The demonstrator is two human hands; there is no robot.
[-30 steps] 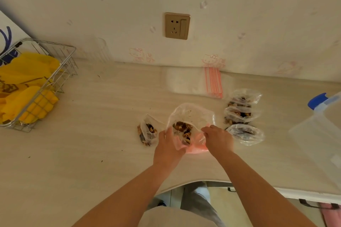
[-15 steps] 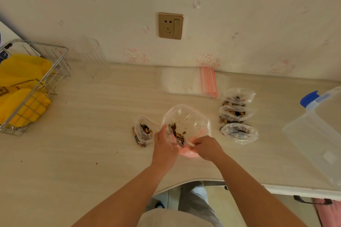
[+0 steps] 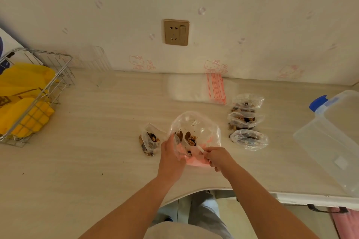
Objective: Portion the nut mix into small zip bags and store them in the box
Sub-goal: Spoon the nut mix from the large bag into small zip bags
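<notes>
A large clear bag [image 3: 202, 126] of nut mix lies open near the table's front edge. My left hand [image 3: 171, 159] grips its left rim and holds the mouth open. My right hand [image 3: 219, 158] pinches a small white spoon [image 3: 200, 149] whose bowl, loaded with nuts, sits inside the bag. A small zip bag [image 3: 150, 139] partly filled with nuts lies open just left of my left hand. Three filled small bags [image 3: 244, 120] lie in a column to the right. The clear plastic box [image 3: 334, 137] with a blue latch stands at the far right.
A flat stack of empty zip bags [image 3: 196, 89] with red strips lies by the wall. At the far left, a wire basket [image 3: 35, 91] holds yellow items. A clear glass [image 3: 93, 60] stands against the wall. The table's front edge curves inward by my body.
My right hand left the bag's right rim and now holds the spoon with a scoop of nuts inside the bag. My left hand stays on the left rim.
</notes>
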